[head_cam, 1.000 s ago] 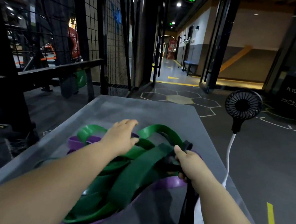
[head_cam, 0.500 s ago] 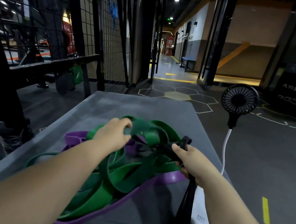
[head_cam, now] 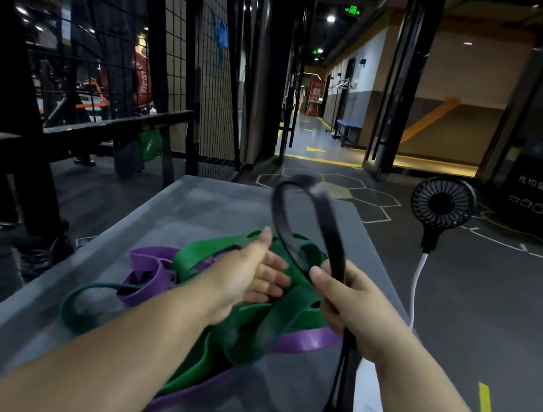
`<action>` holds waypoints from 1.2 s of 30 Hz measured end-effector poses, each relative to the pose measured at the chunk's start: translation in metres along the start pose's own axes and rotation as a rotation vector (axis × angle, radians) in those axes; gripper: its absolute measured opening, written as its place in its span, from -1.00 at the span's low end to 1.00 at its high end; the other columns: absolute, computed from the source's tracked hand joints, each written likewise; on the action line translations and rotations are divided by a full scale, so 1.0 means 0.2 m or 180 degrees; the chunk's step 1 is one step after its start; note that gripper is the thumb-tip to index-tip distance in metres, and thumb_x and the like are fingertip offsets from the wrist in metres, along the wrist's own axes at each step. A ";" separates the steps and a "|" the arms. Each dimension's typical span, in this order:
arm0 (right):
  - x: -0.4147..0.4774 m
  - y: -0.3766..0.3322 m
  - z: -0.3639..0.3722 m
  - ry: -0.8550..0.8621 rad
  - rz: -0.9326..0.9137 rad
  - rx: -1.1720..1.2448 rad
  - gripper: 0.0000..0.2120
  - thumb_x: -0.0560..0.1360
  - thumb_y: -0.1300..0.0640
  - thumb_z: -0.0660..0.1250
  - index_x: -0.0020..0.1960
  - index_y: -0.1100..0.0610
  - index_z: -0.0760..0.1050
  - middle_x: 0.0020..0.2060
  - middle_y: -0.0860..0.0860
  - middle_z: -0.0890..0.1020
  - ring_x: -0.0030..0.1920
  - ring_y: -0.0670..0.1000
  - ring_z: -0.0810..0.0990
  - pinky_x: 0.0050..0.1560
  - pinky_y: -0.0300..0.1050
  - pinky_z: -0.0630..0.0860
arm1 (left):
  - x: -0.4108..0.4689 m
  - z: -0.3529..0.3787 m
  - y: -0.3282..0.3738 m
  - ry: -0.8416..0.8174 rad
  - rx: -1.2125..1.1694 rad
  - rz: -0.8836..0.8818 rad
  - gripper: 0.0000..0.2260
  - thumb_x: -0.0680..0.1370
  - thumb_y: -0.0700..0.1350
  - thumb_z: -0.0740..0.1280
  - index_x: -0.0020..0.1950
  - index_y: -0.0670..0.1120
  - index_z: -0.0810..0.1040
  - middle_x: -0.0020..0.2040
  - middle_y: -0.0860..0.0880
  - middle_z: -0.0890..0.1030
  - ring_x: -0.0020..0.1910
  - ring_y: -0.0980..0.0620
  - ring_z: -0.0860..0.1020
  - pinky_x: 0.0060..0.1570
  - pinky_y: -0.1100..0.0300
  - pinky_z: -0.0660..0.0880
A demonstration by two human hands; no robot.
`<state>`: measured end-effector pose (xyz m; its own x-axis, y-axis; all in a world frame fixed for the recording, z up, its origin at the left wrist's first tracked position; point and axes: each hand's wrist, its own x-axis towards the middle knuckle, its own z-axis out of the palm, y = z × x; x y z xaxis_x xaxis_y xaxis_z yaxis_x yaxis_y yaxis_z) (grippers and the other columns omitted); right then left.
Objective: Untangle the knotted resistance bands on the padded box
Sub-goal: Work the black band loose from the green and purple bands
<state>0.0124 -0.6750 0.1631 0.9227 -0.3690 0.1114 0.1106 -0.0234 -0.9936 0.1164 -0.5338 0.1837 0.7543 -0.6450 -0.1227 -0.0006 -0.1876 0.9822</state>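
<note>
A tangle of green bands [head_cam: 240, 326] and a purple band [head_cam: 148, 269] lies on the grey padded box [head_cam: 172, 213]. My right hand [head_cam: 350, 306] grips a black band [head_cam: 327, 220], whose loop stands raised above the pile while its other end hangs down past the box's near right edge. My left hand [head_cam: 254, 272] hovers just left of that loop over the green bands, palm turned right, fingers straight and holding nothing. Motion blurs the black loop and the left fingers.
A black fan [head_cam: 442, 202] with a white cable stands off the box's right side. A black soft box [head_cam: 539, 203] sits far right. A wire fence and dark rail [head_cam: 111, 129] run along the left. A white slab [head_cam: 371, 405] lies by the box's near right edge.
My right hand has lifted the black band, so its loop now stands above the pile. My left hand has let go of the green band and opened beside the loop.
</note>
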 end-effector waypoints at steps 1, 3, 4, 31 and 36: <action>-0.02 -0.01 0.04 -0.0022 0.0035 -0.0025 -0.71 0.60 0.19 0.27 -0.23 0.09 0.24 -0.51 -0.01 0.23 -0.61 -0.08 0.17 -0.61 -0.28 0.13 | -0.05 0.01 0.01 -0.0134 -0.0546 -0.0038 -0.55 0.66 0.14 -0.02 0.03 -0.12 0.54 -0.05 -0.13 0.66 -0.07 -0.06 0.58 0.03 0.05 0.45; -0.07 -0.01 0.12 0.0033 0.0096 -0.0246 -0.69 0.59 0.12 0.29 -0.25 0.09 0.23 -0.54 -0.02 0.24 -0.61 -0.07 0.18 -0.60 -0.27 0.14 | -0.13 0.01 0.01 -0.0118 -0.1211 0.0102 -0.66 0.66 0.00 0.01 0.02 -0.13 0.53 -0.07 -0.11 0.67 -0.06 -0.06 0.58 0.09 0.03 0.44; -0.10 -0.02 0.16 0.0070 0.0129 -0.0355 -0.69 0.58 0.06 0.30 -0.25 0.09 0.26 -0.54 -0.02 0.26 -0.60 -0.07 0.19 -0.59 -0.25 0.15 | -0.17 -0.01 0.01 -0.0133 -0.1417 0.0174 -0.70 0.64 -0.06 0.04 0.04 -0.13 0.53 -0.02 -0.12 0.67 -0.03 -0.06 0.57 0.11 0.01 0.44; -0.24 -0.03 0.44 -0.1955 0.0228 0.2097 -0.57 0.39 -0.18 0.49 -0.28 0.19 0.50 -0.47 -0.03 0.37 -0.53 -0.12 0.30 -0.48 -0.27 0.35 | -0.45 -0.41 -0.29 0.0508 -0.0724 0.0551 -0.71 0.69 -0.06 0.06 0.06 -0.09 0.57 -0.37 0.01 0.53 -0.43 0.08 0.41 -0.41 0.24 0.39; -0.18 -0.03 0.45 -0.2361 0.0407 0.2453 -0.64 0.58 -0.06 0.26 -0.18 0.23 0.55 -0.39 -0.03 0.26 -0.43 -0.09 0.19 -0.41 -0.26 0.23 | -0.47 -0.33 -0.33 0.0074 0.0199 0.0550 -0.74 0.68 -0.05 0.08 0.02 -0.11 0.53 -0.44 -0.03 0.51 -0.45 0.03 0.44 -0.40 0.23 0.39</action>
<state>0.0117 -0.5789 0.1659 0.9089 0.3344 0.2491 -0.0390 0.6628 -0.7478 0.0887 -0.4113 0.1393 0.7544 -0.6544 0.0512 -0.1718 -0.1215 0.9776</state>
